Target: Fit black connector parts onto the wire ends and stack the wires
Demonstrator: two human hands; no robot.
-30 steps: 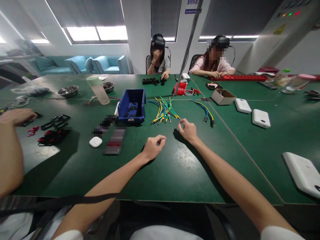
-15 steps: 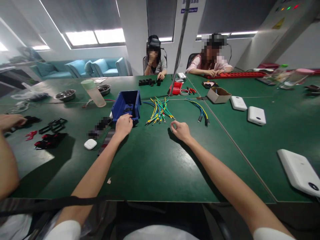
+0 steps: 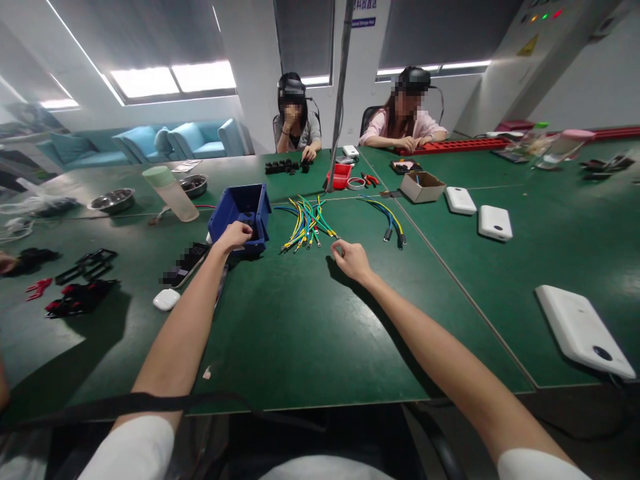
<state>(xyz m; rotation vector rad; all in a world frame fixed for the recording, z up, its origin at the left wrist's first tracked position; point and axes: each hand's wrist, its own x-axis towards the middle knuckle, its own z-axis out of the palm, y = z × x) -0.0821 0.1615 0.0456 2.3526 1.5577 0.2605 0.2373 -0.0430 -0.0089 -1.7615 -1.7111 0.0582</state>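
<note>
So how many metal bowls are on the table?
2. One metal bowl is on the left of the green table; the other bowl is partly behind the bottle, left of the blue bin by the left hand. Others could be hidden.

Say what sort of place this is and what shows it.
Likely a wiring or small-parts assembly room: a big green-topped worktable carries a bundle of yellow, green and blue cables and an open blue plastic bin of dark pieces.
</note>
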